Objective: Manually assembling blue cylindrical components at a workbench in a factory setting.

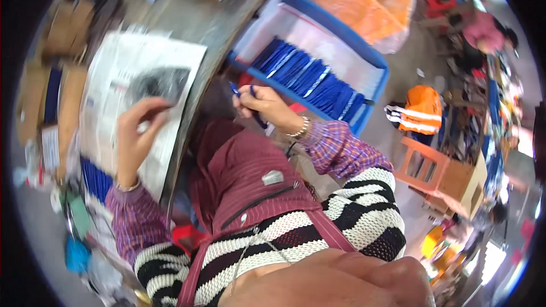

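My left hand (139, 131) is over a sheet of newspaper (105, 116) on the table. Its fingers are curved, and a gap shows between thumb and forefinger with nothing visible in it. Just past the fingertips, a dark, see-through heap (159, 83) lies on the paper; what it is made of is blurred. Beyond the table edge, my right hand (264, 105) is closed around a small blue tool (234, 87), partly hidden by the fingers. Close to that hand stands a blue plastic crate (341, 37) with bundled blue strips (310, 77) inside.
More blue strips (95, 179) lie by the newspaper's near edge. Cardboard boxes (68, 96) line the left side. Orange plastic sacks (358, 0) stand behind the crate. An orange stool (421, 162) and an orange garment (422, 111) are to the right; a person in pink (483, 31) is farther off.
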{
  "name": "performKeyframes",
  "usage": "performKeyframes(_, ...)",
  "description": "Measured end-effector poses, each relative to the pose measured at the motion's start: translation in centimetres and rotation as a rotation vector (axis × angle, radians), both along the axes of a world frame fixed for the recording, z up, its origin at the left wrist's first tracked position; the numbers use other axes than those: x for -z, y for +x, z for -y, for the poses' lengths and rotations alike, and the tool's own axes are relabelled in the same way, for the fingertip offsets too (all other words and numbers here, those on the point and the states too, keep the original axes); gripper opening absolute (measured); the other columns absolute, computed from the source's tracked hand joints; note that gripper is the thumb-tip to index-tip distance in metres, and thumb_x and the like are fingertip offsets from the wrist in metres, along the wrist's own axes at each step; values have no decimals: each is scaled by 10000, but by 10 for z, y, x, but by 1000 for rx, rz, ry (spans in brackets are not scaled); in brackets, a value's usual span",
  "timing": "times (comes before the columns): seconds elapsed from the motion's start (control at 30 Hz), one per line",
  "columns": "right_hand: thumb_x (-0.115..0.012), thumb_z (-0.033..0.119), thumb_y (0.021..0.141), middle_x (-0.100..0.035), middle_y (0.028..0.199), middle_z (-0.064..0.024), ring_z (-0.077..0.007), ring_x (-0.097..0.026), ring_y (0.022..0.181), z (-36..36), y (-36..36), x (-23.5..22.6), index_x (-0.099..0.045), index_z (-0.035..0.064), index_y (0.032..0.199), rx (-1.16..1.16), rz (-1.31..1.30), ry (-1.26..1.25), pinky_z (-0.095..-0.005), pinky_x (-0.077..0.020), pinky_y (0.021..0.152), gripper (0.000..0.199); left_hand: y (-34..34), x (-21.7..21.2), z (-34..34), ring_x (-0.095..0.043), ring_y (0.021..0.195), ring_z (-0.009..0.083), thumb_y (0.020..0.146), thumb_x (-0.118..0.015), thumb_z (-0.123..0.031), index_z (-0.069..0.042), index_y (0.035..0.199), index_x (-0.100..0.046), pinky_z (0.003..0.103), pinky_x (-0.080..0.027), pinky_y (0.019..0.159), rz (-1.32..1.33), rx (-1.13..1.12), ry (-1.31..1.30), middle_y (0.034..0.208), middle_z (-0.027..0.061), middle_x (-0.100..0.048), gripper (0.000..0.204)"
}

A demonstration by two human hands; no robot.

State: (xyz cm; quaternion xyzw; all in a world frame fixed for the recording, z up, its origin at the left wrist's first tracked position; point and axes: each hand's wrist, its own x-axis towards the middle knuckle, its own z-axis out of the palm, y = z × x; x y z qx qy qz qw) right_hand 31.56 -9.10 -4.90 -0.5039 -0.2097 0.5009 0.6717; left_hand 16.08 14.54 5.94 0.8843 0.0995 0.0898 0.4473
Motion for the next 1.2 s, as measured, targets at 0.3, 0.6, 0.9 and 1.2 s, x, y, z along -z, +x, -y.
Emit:
performKeyframes(0.3,-710,236,852,-641,832,39,-54,-555,744,-17,57,-1,-685,5,924,184,449,-83,-243,-470,727,244,6,25,-56,-593,746,284,743,-636,36,-9,990,-636,353,-469,667,-67,-49,509,865,127,-607,251)
performKeyframes(0.6,-660,244,808,-690,816,-116,-320,-655,759,-18,115,32,-713,103,912,55,1263,-342,-384,-510,666,184,14,26,-35,-563,850,331,729,-643,19,-7,939,-619,391,-461,725,-1,-7,697,878,131,-568,213)
performKeyframes(0.9,-631,178,674,-672,779,-159,-340,-656,761,-43,124,41,-720,131,920,-175,1563,-431,-450,-525,664,266,15,31,-37,-561,795,320,746,-625,31,-7,891,-603,384,-454,686,-44,-53,605,826,125,-562,151)
performKeyframes(1.2,-628,179,686,-668,745,-149,-340,-661,750,-55,129,66,-698,88,767,-279,1714,-457,-449,-527,645,140,14,34,-39,-578,752,317,764,-607,46,-7,900,-603,368,-459,652,24,-58,544,812,130,-580,146)
